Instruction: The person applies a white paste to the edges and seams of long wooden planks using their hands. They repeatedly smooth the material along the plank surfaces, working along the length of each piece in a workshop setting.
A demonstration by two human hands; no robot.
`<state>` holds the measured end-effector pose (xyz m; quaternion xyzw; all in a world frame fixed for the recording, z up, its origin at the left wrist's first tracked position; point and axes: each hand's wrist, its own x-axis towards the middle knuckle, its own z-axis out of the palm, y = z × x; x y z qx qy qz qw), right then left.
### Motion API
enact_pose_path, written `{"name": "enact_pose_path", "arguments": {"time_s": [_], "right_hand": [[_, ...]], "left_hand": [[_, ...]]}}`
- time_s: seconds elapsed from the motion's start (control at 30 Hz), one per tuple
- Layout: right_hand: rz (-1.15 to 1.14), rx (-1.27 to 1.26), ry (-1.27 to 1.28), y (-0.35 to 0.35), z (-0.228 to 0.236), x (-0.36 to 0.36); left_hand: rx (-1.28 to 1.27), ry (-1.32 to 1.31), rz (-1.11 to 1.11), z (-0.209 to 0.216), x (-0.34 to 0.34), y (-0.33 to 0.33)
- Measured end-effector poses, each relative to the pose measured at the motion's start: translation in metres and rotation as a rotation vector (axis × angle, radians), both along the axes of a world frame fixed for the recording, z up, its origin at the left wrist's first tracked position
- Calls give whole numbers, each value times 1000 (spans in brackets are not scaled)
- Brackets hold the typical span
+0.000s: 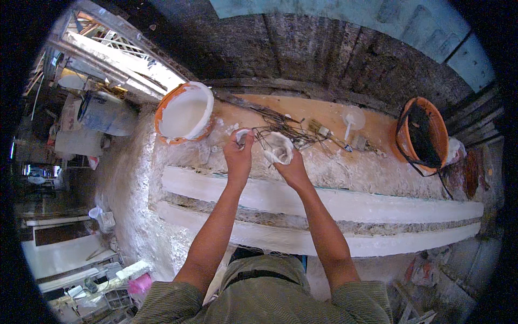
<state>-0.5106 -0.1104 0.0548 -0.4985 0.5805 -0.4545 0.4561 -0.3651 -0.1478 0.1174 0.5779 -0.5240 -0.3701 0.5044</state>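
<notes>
My right hand (294, 171) grips a white, hollow, cup-shaped piece (279, 141) with a rough rim, its opening turned up. Beside it, a little to the left, my left hand (238, 156) has its fingers curled round a small white curved piece (242, 136). The two hands are apart, above the plaster-crusted work surface (350, 167). Just beyond them lies a tangle of thin dark strands (270, 117). An orange bucket (160, 120) stands to the far left of my left hand, with smooth white paste (183, 113) in it.
Two long white mouldings (388, 208) run along the near side, between me and the surface. A brush (319, 129) and a round translucent lid-like thing (353, 114) lie beyond my right hand. At the right stands another orange bucket (440, 132), dark inside. A dark wall (318, 54) closes the back.
</notes>
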Motion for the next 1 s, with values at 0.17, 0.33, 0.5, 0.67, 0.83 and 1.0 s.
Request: {"name": "enact_pose_path", "arguments": {"time_s": [0.17, 0.33, 0.5, 0.67, 0.83, 1.0], "right_hand": [[52, 39, -88, -8, 6, 10], [8, 136, 20, -3, 16, 20], [140, 207, -70, -8, 9, 49], [261, 351, -642, -15, -16, 96], [90, 356, -412, -8, -22, 157], [-247, 525, -738, -1, -35, 253]], "left_hand": [[77, 70, 88, -1, 22, 0], [166, 296, 129, -10, 53, 6], [279, 455, 162, -10, 86, 25], [313, 437, 126, -2, 126, 43], [266, 500, 112, 11, 189, 60], [308, 400, 135, 10, 306, 73]]}}
